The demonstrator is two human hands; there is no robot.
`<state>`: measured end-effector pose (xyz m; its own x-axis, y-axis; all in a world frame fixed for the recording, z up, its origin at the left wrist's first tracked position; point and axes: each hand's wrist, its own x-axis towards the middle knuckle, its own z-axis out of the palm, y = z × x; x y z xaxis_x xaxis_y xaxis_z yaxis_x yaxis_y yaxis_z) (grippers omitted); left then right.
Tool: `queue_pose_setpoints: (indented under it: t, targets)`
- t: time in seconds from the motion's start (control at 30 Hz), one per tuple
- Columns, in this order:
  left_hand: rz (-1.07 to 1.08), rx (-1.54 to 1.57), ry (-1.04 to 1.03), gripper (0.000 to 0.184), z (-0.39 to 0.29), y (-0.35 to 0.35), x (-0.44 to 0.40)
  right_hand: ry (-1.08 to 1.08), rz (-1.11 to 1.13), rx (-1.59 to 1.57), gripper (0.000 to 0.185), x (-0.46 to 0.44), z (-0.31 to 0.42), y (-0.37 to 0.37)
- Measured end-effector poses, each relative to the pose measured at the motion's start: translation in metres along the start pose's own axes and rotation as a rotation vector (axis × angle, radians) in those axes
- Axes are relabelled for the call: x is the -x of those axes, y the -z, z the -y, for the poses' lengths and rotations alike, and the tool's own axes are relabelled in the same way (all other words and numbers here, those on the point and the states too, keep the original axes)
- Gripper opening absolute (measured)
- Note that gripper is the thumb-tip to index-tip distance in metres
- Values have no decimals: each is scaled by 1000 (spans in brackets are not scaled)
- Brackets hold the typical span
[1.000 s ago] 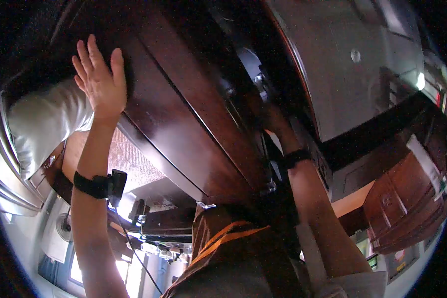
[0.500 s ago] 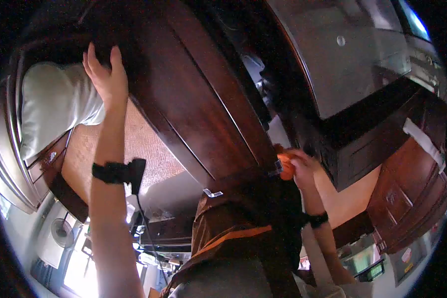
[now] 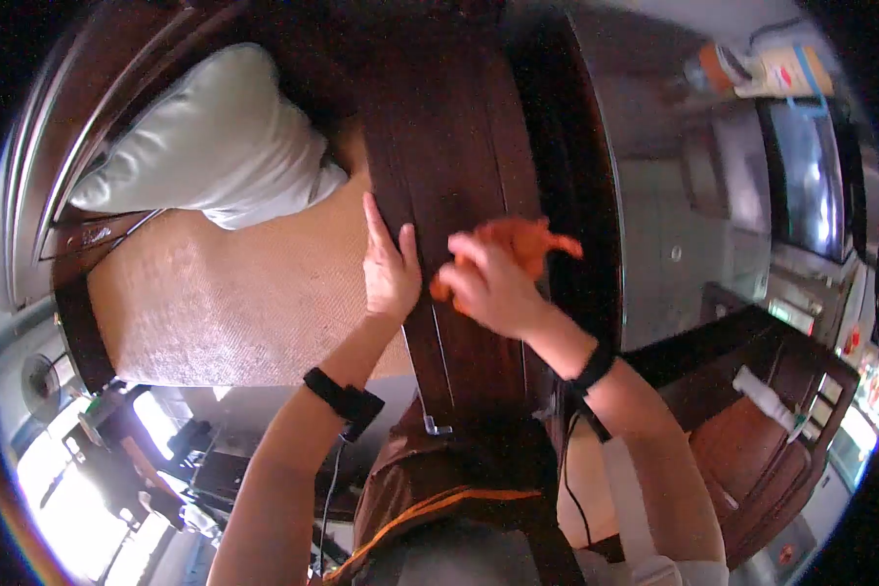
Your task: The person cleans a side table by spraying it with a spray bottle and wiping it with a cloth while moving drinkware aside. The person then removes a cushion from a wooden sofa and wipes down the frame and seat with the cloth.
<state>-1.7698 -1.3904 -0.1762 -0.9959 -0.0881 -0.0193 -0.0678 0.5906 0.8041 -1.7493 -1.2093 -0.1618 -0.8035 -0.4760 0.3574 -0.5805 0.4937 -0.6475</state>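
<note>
The right hand (image 3: 503, 298), fingers curled on an orange cloth (image 3: 525, 244), had moved from beside the dark wooden board (image 3: 449, 137) to over it. The left hand (image 3: 393, 283), fingers straight, thumb apart, was now closer, at the board's left edge.

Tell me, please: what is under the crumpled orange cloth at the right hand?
Beside the crumpled orange cloth, a dark brown, grooved wooden board shows; it probably continues underneath. What lies directly below is hidden by the cloth and the right hand.
</note>
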Motion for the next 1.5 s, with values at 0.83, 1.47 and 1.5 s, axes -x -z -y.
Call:
queue_pose_setpoints:
  t: [0.83, 1.47, 1.5]
  targets:
    - [-15, -62, 115, 76, -8, 4, -1, 406, 230, 286, 38, -252, -129, 0]
    - [-24, -93, 156, 73, -13, 8, -1, -28, -196, 549, 22, -261, -95, -67]
    - [-23, -96, 174, 73, -11, 7, -2, 57, -220, 502, 22, -262, -95, -65]
